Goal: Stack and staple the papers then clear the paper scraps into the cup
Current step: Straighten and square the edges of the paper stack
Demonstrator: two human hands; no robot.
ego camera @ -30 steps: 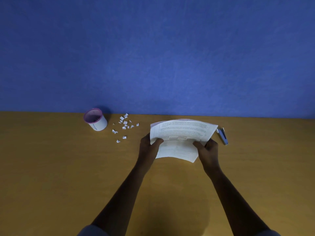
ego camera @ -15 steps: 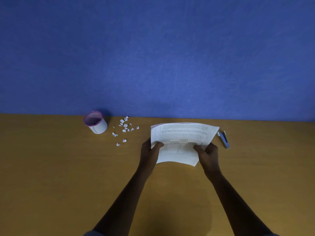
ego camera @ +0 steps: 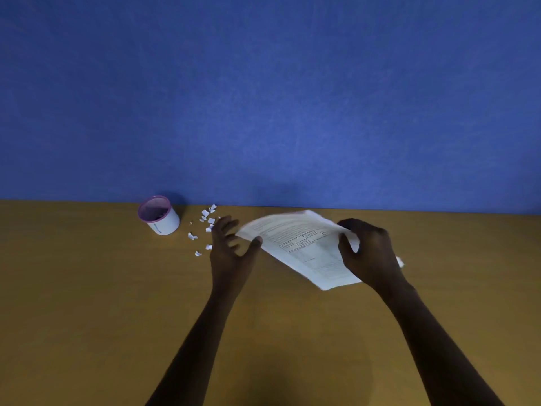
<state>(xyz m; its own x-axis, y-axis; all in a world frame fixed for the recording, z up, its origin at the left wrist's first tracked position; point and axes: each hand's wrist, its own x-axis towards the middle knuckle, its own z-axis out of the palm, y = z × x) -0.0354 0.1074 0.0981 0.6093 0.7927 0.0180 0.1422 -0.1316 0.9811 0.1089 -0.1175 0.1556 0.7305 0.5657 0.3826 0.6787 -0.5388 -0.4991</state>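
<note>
I see the right hand [ego camera: 369, 253] gripping the right edge of the printed papers [ego camera: 298, 244] at the table's [ego camera: 87, 288] far middle, the left hand [ego camera: 231, 250] spread loose beside their left corner, with paper scraps [ego camera: 206, 221] and cup [ego camera: 159, 215] further left.

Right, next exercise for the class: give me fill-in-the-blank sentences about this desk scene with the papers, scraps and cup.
1. The cup stands to the ____ of the paper scraps.
2. The wall behind the table is ____.
3. The right hand grips the papers; the left hand, fingers spread, grips ____.
Missing words: left, blue, nothing.
</note>
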